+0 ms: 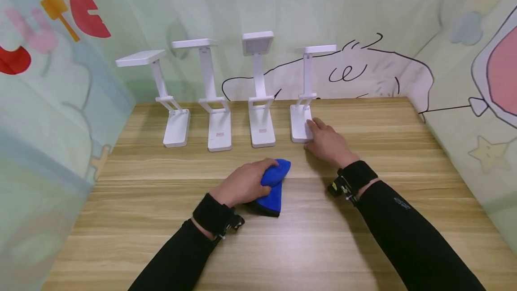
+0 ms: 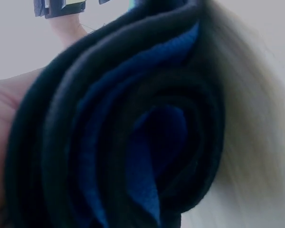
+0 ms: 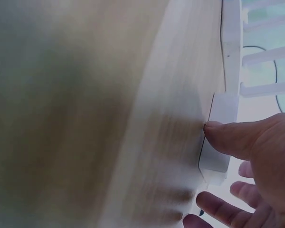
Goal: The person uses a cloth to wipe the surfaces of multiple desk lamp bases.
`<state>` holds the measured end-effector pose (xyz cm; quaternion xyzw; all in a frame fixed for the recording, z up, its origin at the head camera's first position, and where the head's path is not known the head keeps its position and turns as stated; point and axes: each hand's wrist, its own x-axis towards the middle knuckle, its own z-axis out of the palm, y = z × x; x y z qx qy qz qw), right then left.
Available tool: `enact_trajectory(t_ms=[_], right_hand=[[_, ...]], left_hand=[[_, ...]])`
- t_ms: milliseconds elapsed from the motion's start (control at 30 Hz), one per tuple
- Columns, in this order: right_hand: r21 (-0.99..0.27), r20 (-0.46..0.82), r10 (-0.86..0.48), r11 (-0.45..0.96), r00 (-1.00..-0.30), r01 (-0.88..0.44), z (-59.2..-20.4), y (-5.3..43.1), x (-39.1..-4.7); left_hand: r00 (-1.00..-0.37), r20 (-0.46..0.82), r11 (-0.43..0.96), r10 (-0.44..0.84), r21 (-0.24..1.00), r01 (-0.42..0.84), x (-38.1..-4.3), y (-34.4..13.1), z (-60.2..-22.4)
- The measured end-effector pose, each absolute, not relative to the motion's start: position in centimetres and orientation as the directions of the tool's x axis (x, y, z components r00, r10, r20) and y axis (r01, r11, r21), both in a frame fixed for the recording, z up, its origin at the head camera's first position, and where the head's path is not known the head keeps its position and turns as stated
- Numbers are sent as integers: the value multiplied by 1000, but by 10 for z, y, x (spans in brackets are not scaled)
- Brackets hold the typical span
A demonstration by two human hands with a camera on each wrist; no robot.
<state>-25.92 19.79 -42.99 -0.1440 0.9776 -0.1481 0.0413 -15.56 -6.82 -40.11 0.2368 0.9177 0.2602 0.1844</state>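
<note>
My left hand (image 1: 246, 182) grips a folded blue cloth (image 1: 271, 199) with a dark edge over the middle of the table. The left wrist view shows the cloth (image 2: 147, 61) close up, its layers rolled and folded. My right hand (image 1: 329, 143) pinches the front right corner of the rightmost white desk lamp (image 1: 300, 125), thumb at the front edge and a finger at the right side. In the right wrist view, the thumb of my right hand (image 3: 270, 156) presses the lamp's base (image 3: 221, 114), while the other fingers spread below it.
Three more white desk lamps, the leftmost (image 1: 176, 129), the second (image 1: 220, 131) and the third (image 1: 262, 127), stand in a row along the back of the wooden table (image 1: 315, 237). Printed cloth walls (image 1: 347, 8) close in the back and both sides.
</note>
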Motion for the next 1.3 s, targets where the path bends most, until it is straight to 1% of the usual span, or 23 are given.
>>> enact_trajectory(t_ms=[167, 267, 333, 400, 500, 600, 667, 800, 867, 967, 1033, 1133, 1300], right_hand=[[-387, 48, -281, 879, -958, -277, -429, 197, -240], [-499, 87, -249, 827, -965, -258, -426, 194, -223], [-594, 90, -222, 770, -971, -232, -423, 188, -209], [-698, 60, -210, 691, -976, -191, -420, 180, -196], [-851, -58, -255, 518, -965, -86, -418, 164, -178], [-912, -173, -302, 410, -938, 36, -417, 152, -165], [-911, -209, -299, 406, -931, 74, -417, 148, -160], [-854, -214, -248, 517, -945, 58, -418, 155, -156], [-795, -198, -227, 606, -953, 21, -420, 161, -155], [-691, -177, -227, 722, -958, -43, -423, 169, -154], [-639, -182, -249, 765, -951, -78, -425, 173, -154], [-593, -214, -298, 796, -930, -118, -427, 178, -154], [-564, -272, -393, 805, -879, -185, -422, 186, -155]], left_hand=[[-892, -181, 778, 414, 579, 244, -158, -71, -407], [-921, -155, 759, 357, 623, 189, -161, -74, -411], [-939, -144, 730, 312, 669, 140, -162, -74, -411], [-955, -141, 693, 262, 716, 84, -162, -74, -409], [-966, -127, 632, 224, 773, 45, -160, -69, -405], [-959, -129, 597, 252, 800, 49, -155, -61, -400], [-949, -134, 588, 287, 807, 63, -151, -57, -397], [-922, -148, 627, 358, 770, 119, -147, -56, -394], [-901, -164, 669, 400, 725, 165, -146, -56, -396], [-858, -185, 733, 479, 623, 275, -145, -55, -401], [-831, -187, 754, 524, 555, 351, -143, -53, -406], [-806, -167, 757, 567, 492, 431, -142, -51, -411], [-770, -168, 727, 616, 498, 473, -141, -48, -413]])
